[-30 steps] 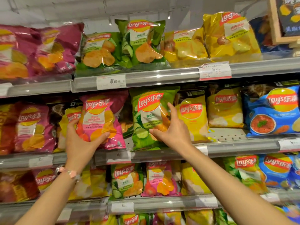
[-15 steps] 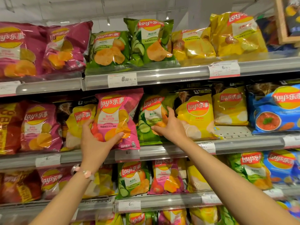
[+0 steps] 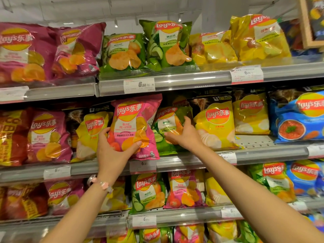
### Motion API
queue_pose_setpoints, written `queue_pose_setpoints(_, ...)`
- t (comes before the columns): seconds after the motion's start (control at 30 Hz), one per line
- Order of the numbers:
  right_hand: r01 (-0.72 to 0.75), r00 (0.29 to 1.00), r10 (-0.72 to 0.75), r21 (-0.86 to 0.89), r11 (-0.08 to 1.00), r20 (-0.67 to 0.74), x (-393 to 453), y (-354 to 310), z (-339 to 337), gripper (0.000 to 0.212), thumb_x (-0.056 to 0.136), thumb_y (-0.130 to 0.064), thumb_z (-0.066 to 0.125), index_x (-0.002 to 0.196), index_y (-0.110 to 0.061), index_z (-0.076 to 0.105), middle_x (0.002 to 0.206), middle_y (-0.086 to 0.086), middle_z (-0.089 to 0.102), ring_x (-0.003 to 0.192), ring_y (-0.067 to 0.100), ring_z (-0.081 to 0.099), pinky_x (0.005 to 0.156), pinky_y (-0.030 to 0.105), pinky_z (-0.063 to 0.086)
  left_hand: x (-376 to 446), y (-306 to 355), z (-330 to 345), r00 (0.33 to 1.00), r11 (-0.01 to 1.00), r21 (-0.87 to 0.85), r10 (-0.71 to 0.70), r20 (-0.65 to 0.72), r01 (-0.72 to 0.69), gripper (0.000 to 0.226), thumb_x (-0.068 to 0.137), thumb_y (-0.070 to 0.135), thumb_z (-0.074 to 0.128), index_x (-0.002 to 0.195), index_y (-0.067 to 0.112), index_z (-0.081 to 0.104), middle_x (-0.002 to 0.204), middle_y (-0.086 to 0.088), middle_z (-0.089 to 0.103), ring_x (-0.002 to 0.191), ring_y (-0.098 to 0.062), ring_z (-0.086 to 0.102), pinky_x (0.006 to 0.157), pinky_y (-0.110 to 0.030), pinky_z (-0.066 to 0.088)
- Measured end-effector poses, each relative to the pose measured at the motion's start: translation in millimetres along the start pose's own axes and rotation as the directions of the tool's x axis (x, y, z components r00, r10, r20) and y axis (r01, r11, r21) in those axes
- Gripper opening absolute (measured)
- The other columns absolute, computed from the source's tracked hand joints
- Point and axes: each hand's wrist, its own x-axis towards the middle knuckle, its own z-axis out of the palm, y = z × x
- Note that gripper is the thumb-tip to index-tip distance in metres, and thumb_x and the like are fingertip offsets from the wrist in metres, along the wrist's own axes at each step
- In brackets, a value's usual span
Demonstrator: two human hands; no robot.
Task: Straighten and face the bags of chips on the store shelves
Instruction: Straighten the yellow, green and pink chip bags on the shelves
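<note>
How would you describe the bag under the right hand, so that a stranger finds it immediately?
Look at the middle shelf, near its centre. Between a tall pink bag and a yellow bag sits the green cucumber bag, pushed further back. It is the only green bag on that shelf, and the right hand touches it.

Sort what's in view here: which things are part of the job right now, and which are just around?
In the job:
- pink chip bag, gripped by left hand
- green cucumber chip bag, held by right hand

Just around:
- yellow chip bag
- blue chip bag
- price tag
- bracelet
</note>
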Motion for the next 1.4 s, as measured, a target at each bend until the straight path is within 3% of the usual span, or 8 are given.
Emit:
queue_pose_setpoints(0.1,0.232,0.925,-0.244,-0.077,0.97,-0.292,-29,-23,4,0.088,0.083,-0.059,0.055,0.149,-0.011,0.021,0.148,0.009,0.036,0.136,0.023,0.034,0.11,0.038,0.031,-1,-2,0,1.0,1.0,-0.015,0.017,-0.015,-0.018,0.095,0.056,0.033,0.089,0.134,0.024,0.037,0.126,0.005,0.046,0.115,-0.012,0.05,0.09,-0.023,0.042)
queue_pose_setpoints(0.23,0.151,0.968,-0.23,0.49,0.859,0.104,-51,-66,20,0.076,0.082,-0.04,0.07,0.138,-0.037,0.019,0.13,-0.021,0.046,0.111,-0.015,0.049,0.094,0.011,0.041,-2,-3,4,0.998,0.998,-0.015,0.053,-0.014,-0.053,0.092,0.053,0.034,0.092,0.127,0.032,0.036,0.125,0.005,0.049,0.113,-0.012,0.054,0.093,-0.03,0.049)
queue_pose_setpoints(0.33,0.005,0.97,-0.158,0.63,0.776,0.187,-38,-74,40,0.107,0.066,-0.036,0.084,0.146,-0.031,0.013,0.131,-0.005,0.057,0.112,0.005,0.059,0.099,0.034,0.049,-1,-3,2,0.996,0.996,-0.041,0.078,-0.038,-0.08,0.094,0.049,0.035,0.093,0.124,0.034,0.036,0.124,0.004,0.05,0.113,-0.011,0.054,0.091,-0.026,0.048)
queue_pose_setpoints(0.43,-0.035,0.974,-0.131,0.687,0.726,0.187,-35,-79,45,0.092,0.075,-0.018,0.079,0.142,-0.029,0.018,0.131,0.002,0.057,0.112,0.016,0.06,0.1,0.04,0.048,3,-6,-5,0.995,0.995,-0.017,0.095,-0.01,-0.095,0.095,0.052,0.038,0.091,0.128,0.035,0.035,0.126,0.006,0.049,0.117,-0.012,0.052,0.096,-0.031,0.047)
queue_pose_setpoints(0.67,-0.029,0.993,-0.061,0.689,0.725,0.105,-32,-77,44,0.098,0.075,-0.013,0.079,0.149,-0.025,0.016,0.118,-0.002,0.059,0.102,0.013,0.062,0.081,0.029,0.055,22,-24,-44,0.999,0.999,0.04,0.017,-0.034,-0.016,0.092,0.068,0.074,0.053,0.137,0.016,0.036,0.107,0.001,0.051,0.107,-0.009,0.05,0.095,-0.029,0.043)
queue_pose_setpoints(0.83,0.001,0.999,-0.031,0.67,0.742,0.033,-30,-67,39,0.098,0.073,-0.016,0.08,0.149,-0.025,0.019,0.126,0.0,0.057,0.109,0.017,0.06,0.092,0.04,0.053,65,-56,-66,0.985,0.876,0.45,-0.16,-0.066,0.172,0.118,0.063,0.058,0.08,0.15,0.01,0.016,0.15,-0.015,0.026,0.14,-0.03,0.021,0.111,-0.046,0.026)
queue_pose_setpoints(1.07,0.043,0.997,-0.077,0.642,0.766,0.024,-32,-67,34,0.094,0.076,-0.011,0.077,0.149,-0.024,0.02,0.108,-0.01,0.054,0.087,-0.001,0.056,0.067,0.016,0.048,86,-77,-62,0.956,0.878,0.403,-0.293,0.024,0.259,0.136,0.047,0.057,0.089,0.149,0.011,0.011,0.142,-0.017,0.042,0.128,-0.035,0.043,0.103,-0.047,0.042)
queue_pose_setpoints(1.4,0.117,0.992,-0.12,0.482,0.868,-0.025,-25,-70,38,0.095,0.072,-0.015,0.08,0.147,-0.025,0.022,0.125,0.002,0.059,0.107,0.017,0.061,0.092,0.045,0.053,83,-71,-68,0.976,0.927,0.306,-0.205,-0.067,0.216,0.132,0.041,0.059,0.087,0.146,0.016,0.021,0.141,-0.011,0.047,0.127,-0.032,0.047,0.1,-0.051,0.044)
